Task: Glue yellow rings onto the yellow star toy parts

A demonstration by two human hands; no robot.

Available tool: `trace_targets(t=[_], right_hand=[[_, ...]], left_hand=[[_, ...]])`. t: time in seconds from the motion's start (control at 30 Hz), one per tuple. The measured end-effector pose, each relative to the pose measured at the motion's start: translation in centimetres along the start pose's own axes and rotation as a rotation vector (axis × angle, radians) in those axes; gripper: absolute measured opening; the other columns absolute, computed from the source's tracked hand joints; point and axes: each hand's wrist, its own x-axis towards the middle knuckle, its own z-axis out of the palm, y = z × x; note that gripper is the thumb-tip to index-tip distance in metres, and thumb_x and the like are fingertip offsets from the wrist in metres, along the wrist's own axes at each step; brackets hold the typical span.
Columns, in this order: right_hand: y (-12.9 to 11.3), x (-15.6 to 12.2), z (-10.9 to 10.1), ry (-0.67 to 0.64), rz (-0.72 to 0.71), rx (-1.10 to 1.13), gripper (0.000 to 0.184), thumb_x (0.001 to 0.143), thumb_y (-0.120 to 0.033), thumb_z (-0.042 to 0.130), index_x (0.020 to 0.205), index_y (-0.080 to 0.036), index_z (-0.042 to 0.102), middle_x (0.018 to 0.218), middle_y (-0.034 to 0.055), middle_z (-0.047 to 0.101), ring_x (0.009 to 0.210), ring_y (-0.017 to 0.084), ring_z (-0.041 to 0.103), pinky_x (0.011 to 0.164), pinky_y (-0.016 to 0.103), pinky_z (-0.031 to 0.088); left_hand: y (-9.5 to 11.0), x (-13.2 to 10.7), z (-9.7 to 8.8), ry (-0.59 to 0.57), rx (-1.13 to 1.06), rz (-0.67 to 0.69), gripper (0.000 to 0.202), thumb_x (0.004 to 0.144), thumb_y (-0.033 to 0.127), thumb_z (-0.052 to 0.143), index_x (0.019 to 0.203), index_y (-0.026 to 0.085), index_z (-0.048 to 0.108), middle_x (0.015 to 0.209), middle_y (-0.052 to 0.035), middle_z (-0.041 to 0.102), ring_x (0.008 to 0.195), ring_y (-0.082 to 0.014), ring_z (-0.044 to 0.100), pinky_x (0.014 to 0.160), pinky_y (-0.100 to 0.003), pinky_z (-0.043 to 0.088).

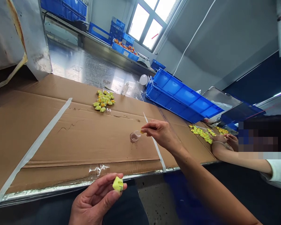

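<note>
Left hand (96,197) closed in a pinch on a yellow block-shaped piece (117,184), held low over the front edge of the tabletop (84,65), apart from the rest. Material unclear, looks like soft foam or plastic. Right hand (161,134) pinched narrow, a small yellow-orange bit (141,132) at its fingertips (146,126), right beside a clear plastic cup (137,134) with a brown smear (133,137) at its base. Cup sits within easy reach of that hand, probably placed there on purpose. Cardboard sheets (49,137) cover the tabletop, likely as protection, with masking tape (35,147) holding them down. Pile of yellow pieces with orange bits (103,101) sits farther out on the cardboard, loosely heaped, within arm's reach. Co-worker's hands (222,140) work beside a second yellow pile (201,133). Blue plastic crates (182,97) stand stacked past the cardboard.
</note>
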Motion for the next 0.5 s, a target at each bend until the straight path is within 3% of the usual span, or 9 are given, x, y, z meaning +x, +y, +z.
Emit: trace_targets(t=[0.5], right_hand=[[0.57, -0.46, 0.04, -0.003, 0.031, 0.034, 0.010, 0.075, -0.012, 0.065, 0.069, -0.017, 0.072, 0.062, -0.0015, 0.062, 0.052, 0.010, 0.057, 0.051, 0.021, 0.041]], left_hand=[[-0.17, 0.17, -0.18, -0.005, 0.008, -0.003, 0.033, 0.048, 0.024, 0.089, 0.078, 0.018, 0.077, 0.089, -0.0093, 0.077, 0.075, -0.0221, 0.073, 0.070, -0.020, 0.058]])
